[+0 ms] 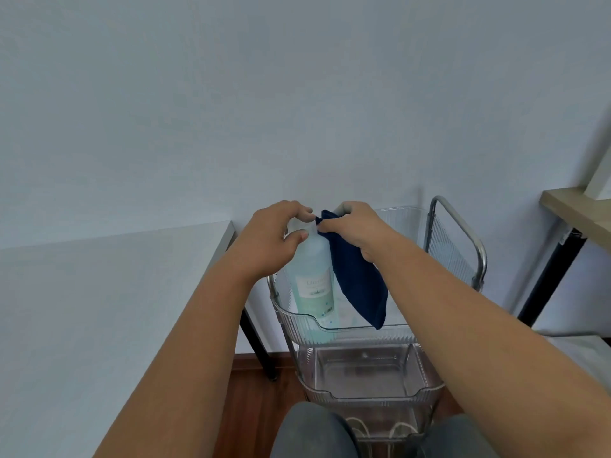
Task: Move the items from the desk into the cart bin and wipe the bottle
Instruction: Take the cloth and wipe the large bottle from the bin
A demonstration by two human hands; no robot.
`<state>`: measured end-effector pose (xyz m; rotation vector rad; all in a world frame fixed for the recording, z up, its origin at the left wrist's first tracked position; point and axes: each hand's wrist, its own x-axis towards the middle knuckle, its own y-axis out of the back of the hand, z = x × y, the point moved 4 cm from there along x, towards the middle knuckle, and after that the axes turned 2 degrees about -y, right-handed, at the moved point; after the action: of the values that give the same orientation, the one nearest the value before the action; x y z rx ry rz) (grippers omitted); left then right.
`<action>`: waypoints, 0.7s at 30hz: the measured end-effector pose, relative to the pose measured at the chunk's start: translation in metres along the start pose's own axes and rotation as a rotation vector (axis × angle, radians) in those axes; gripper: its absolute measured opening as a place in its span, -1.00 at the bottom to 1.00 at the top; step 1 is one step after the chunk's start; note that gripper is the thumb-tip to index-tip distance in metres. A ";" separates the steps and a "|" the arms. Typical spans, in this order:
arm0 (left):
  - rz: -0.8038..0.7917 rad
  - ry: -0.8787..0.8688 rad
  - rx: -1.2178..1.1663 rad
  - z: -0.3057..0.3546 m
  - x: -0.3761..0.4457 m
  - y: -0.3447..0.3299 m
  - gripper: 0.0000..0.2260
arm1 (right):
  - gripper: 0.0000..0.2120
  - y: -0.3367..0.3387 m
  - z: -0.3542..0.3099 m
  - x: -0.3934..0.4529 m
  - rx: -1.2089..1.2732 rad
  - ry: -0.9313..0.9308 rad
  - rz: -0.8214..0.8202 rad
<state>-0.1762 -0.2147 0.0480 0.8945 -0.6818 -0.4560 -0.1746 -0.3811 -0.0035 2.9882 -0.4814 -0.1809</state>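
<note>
Plain pale wall behind, white desk (109, 292) on your left, clear cart (456, 246) dead ahead with its top bin (347, 327) just past your knees.

The bottle (314, 279) stands upright in the near-left corner of that bin, base on the floor of it, long axis close to vertical, neck at the top between your two hands. So it's already off the desk; I'd judge the wipe is the step in hand.

Your left hand (267, 241) curls over the top of the bottle, thumb pressed on the shoulder, fingers wrapped over the cap end. It's the steadying grip.

Your right hand (353, 231) pinches the blue cloth (358, 285) at its top edge, right beside the neck. The cloth hangs down along the right side of the bottle, touching or nearly touching it; I can't tell which. Its lower corner drapes over the front rim of the bin.

What matters: the body lies straight below both grips, so the stroke runs down along that vertical axis. The right hand is the one with the cloth and sits on the bottle's right, so that side is in reach; the left side would likely need a turn of the bottle.

Risk, as I read it: a sideways push tips the bottle unless the left grip holds.
</note>
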 end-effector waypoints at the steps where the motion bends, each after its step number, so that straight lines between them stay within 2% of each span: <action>1: 0.004 0.005 -0.008 0.000 -0.001 0.000 -0.79 | -0.76 -0.002 -0.001 0.001 0.006 -0.001 0.008; 5: 0.127 0.036 0.032 0.003 -0.013 -0.016 -0.73 | -0.73 0.001 0.010 0.000 0.143 -0.025 0.024; 8: 0.250 0.188 0.042 0.005 -0.030 -0.043 -0.62 | -0.71 0.020 0.029 -0.005 0.407 -0.073 0.145; 13: 0.330 0.351 -0.017 0.011 -0.029 -0.068 -0.39 | -0.66 0.052 0.047 -0.020 0.863 -0.175 0.278; 17: 0.407 0.429 -0.065 0.006 -0.026 -0.072 -0.23 | -0.68 0.063 0.044 -0.031 0.941 -0.053 0.276; 21: 0.459 0.511 -0.160 -0.002 -0.020 -0.063 -0.11 | -0.78 0.047 0.031 -0.039 0.898 0.006 0.179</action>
<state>-0.1944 -0.2358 -0.0118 0.6382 -0.3532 0.1303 -0.2296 -0.4154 -0.0241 3.7544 -1.0634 0.0952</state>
